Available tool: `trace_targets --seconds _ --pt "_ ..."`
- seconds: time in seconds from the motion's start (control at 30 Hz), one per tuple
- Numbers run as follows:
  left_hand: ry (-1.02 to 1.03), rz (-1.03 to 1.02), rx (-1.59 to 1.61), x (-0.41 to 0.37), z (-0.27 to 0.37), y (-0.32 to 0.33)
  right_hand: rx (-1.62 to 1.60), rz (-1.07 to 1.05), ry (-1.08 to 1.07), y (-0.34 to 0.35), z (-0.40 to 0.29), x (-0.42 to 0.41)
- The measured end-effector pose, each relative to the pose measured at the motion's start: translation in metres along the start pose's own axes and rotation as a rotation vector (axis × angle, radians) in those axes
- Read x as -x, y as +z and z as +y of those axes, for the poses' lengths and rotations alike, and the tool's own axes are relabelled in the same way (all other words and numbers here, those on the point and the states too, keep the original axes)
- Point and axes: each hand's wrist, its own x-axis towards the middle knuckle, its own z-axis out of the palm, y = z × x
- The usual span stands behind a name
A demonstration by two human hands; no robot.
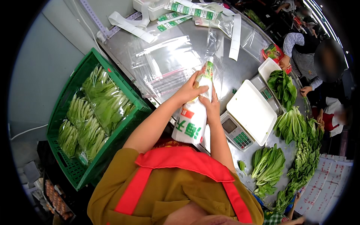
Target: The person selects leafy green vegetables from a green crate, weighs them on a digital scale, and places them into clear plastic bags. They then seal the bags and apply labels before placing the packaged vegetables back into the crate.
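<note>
In front of my chest I hold a white plastic package [191,121] that tapers toward its far end. It bears large green writing, an orange-red patch and a coloured print near its tip; its contents are hidden. My left hand [192,90] wraps its narrow upper part from the left. My right hand [211,104] grips it from the right, thumb on top. Clear film [211,42] stretches beyond the tip. Just past my left hand lies a stack of clear plastic bags [168,62] on the metal table [225,70].
A green crate [129,109] of bagged leafy greens stands at left. A weighing scale [236,130] with a white tray [251,109] sits at right, beside loose greens [268,166]. Label strips [194,11] lie at the back. Another person [305,56] stands across the table.
</note>
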Motion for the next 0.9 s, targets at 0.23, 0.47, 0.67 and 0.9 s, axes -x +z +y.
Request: trace_targets --seconds 0.23,0.47,0.67,0.9 --pt "-0.600 -0.185 0.084 0.051 -0.029 -0.031 0.017 0.025 0.026 -0.025 0.043 -0.034" --pt "-0.469 -0.058 0.527 0.014 -0.052 -0.019 0.361 0.047 -0.133 0.001 0.016 -0.025" --pt "-0.394 0.028 0.686 0.041 -0.080 -0.018 0.344 -0.007 -0.185 -0.003 -0.008 -0.047" --pt "-0.510 -0.145 0.811 0.054 -0.079 0.010 0.811 0.148 -0.397 0.000 0.009 -0.053"
